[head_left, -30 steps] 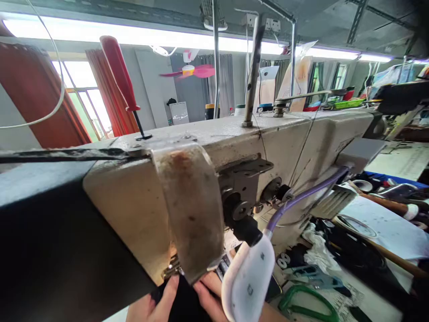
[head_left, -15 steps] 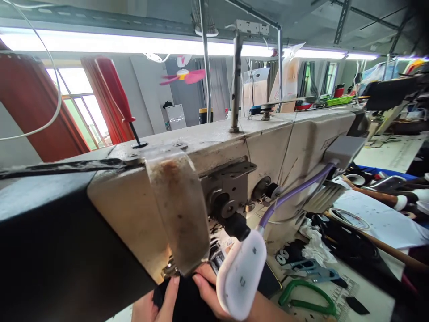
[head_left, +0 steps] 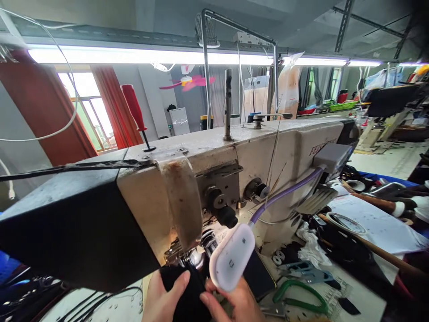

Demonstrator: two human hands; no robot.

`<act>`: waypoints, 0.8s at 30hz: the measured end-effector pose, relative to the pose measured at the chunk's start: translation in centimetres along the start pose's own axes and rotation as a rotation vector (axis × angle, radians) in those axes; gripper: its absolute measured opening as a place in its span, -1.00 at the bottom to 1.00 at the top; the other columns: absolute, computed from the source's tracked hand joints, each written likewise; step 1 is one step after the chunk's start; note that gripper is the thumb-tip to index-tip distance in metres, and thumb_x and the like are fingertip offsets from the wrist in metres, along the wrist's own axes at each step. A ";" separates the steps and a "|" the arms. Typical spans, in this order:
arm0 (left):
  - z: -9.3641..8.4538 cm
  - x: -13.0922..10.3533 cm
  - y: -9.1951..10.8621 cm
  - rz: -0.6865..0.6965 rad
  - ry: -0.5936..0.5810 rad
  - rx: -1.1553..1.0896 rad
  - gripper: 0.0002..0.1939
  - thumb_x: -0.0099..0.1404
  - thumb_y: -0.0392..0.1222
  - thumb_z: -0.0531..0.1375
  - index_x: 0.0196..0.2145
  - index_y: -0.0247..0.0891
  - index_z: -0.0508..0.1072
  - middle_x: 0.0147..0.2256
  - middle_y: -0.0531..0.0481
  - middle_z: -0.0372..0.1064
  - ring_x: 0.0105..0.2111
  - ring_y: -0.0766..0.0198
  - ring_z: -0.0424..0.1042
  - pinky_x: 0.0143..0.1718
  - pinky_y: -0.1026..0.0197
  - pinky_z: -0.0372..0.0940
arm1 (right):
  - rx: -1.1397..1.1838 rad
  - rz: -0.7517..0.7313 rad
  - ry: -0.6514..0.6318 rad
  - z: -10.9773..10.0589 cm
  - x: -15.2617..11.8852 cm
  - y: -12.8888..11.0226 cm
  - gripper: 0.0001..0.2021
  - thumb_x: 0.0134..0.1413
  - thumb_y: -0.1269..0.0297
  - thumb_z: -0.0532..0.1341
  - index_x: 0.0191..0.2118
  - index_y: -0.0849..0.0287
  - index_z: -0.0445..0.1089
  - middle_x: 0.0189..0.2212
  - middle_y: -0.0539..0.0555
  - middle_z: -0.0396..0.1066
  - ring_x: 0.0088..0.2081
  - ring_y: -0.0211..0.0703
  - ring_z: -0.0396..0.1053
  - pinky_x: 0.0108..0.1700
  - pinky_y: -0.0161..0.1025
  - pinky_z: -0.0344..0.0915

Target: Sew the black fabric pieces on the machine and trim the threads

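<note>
A piece of black fabric lies under the needle end of a cream-coloured sewing machine. My left hand grips its left side, thumb on top and the other fingers partly hidden. On the right, my right hand pinches the fabric's edge between thumb and fingers. A white lamp head on a purple flexible neck hangs in front and covers part of that hand. The presser foot area sits just beyond the fabric, half hidden by a clear, stained guard.
Right of the machine lie green-handled scissors, blue thread snips, a dark flat phone-like object and white crumpled cloth. A red screwdriver stands upright on the machine's top. Black cords lie at lower left.
The view has shifted, showing more of the table at left. Both hands and the black fabric show more fully, and my right hand has moved down along the fabric's right side.
</note>
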State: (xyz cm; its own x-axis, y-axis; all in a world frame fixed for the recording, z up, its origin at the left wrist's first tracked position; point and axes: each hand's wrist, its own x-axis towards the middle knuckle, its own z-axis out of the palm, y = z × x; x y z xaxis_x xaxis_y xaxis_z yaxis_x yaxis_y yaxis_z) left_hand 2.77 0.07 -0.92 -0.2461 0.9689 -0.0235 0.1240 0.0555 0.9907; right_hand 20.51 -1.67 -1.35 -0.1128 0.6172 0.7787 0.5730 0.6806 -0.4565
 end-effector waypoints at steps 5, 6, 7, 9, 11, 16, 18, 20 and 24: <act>-0.3 0.0 1.2 -0.010 -0.051 0.006 -0.53 -0.03 0.13 0.35 -0.27 -0.30 0.56 -0.28 -0.16 0.59 -0.12 -0.13 0.51 -0.03 -0.01 0.37 | -0.020 -0.039 0.012 0.8 -0.7 0.4 -0.87 0.20 0.22 0.20 -0.36 0.09 0.44 -0.46 0.03 0.43 -0.39 -0.15 0.43 -0.29 -0.26 0.37; -0.4 0.0 1.4 -0.016 -0.079 0.019 -0.54 -0.02 0.14 0.34 -0.29 -0.30 0.56 -0.28 -0.16 0.59 -0.13 -0.13 0.51 -0.04 0.00 0.37 | -0.024 -0.044 0.011 0.9 -0.7 0.4 -0.90 0.18 0.25 0.21 -0.32 0.08 0.45 -0.44 0.03 0.45 -0.38 -0.14 0.43 -0.28 -0.26 0.38; -0.6 0.0 1.6 -0.027 -0.104 0.036 -0.55 -0.01 0.13 0.33 -0.30 -0.31 0.56 -0.28 -0.16 0.59 -0.13 -0.14 0.51 -0.06 0.00 0.37 | -0.030 -0.045 0.017 1.1 -0.7 0.3 -0.92 0.17 0.28 0.22 -0.30 0.08 0.46 -0.42 0.04 0.46 -0.37 -0.13 0.44 -0.28 -0.25 0.38; -1.0 0.1 1.8 -0.047 -0.150 0.069 -0.57 -0.03 0.10 0.34 -0.31 -0.30 0.56 -0.26 -0.16 0.59 -0.10 -0.15 0.49 -0.06 0.01 0.36 | -0.044 -0.043 0.032 1.5 -0.8 0.3 -0.93 0.14 0.32 0.22 -0.30 0.08 0.47 -0.40 0.04 0.48 -0.34 -0.12 0.46 -0.27 -0.25 0.39; -1.2 0.2 1.8 -0.046 -0.189 0.076 -0.59 -0.06 0.05 0.35 -0.31 -0.28 0.56 -0.25 -0.14 0.59 -0.06 -0.15 0.47 0.00 0.01 0.32 | -0.058 -0.035 0.046 2.0 -1.1 0.3 -0.93 0.12 0.33 0.23 -0.34 0.09 0.47 -0.41 0.04 0.47 -0.34 -0.12 0.46 -0.27 -0.25 0.39; -1.3 0.3 1.7 -0.043 -0.178 0.066 -0.61 -0.07 0.00 0.34 -0.27 -0.25 0.57 -0.16 -0.12 0.58 0.03 -0.15 0.40 0.09 0.00 0.23 | -0.082 -0.061 0.085 3.0 -1.7 0.8 -0.95 0.07 0.37 0.24 -0.36 0.09 0.45 -0.43 0.02 0.46 -0.33 -0.11 0.48 -0.32 -0.27 0.40; -1.3 0.4 1.7 -0.042 -0.178 0.060 -0.61 -0.06 0.02 0.34 -0.28 -0.25 0.58 -0.19 -0.12 0.59 0.03 -0.15 0.40 0.10 0.00 0.22 | -0.100 -0.053 0.103 3.3 -1.8 0.8 -0.93 0.06 0.38 0.24 -0.32 0.08 0.45 -0.42 0.03 0.47 -0.34 -0.09 0.48 -0.35 -0.27 0.40; -1.5 0.4 1.7 -0.028 -0.203 0.059 -0.59 -0.07 0.06 0.36 -0.30 -0.24 0.59 -0.24 -0.11 0.60 -0.03 -0.14 0.44 0.04 0.03 0.27 | -0.105 -0.007 0.118 3.7 -1.9 0.6 -0.93 0.07 0.37 0.23 -0.32 0.07 0.45 -0.40 0.04 0.47 -0.35 -0.08 0.48 -0.38 -0.25 0.40; -2.0 0.7 1.2 -0.089 -0.293 0.085 -0.53 -0.09 0.20 0.37 -0.39 -0.27 0.63 -0.37 -0.14 0.59 -0.24 -0.11 0.49 -0.20 0.07 0.36 | -0.078 0.064 0.169 4.5 -1.9 0.1 -0.91 0.10 0.38 0.19 -0.34 0.07 0.45 -0.40 0.06 0.48 -0.31 -0.03 0.49 -0.31 -0.18 0.42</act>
State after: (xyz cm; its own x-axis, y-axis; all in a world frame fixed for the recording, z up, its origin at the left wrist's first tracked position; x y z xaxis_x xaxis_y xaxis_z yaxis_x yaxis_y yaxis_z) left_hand 0.82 0.38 0.48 0.0265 0.9869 -0.1590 0.1971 0.1508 0.9687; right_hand 17.10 -1.01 -4.77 0.0603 0.5790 0.8131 0.6363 0.6054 -0.4782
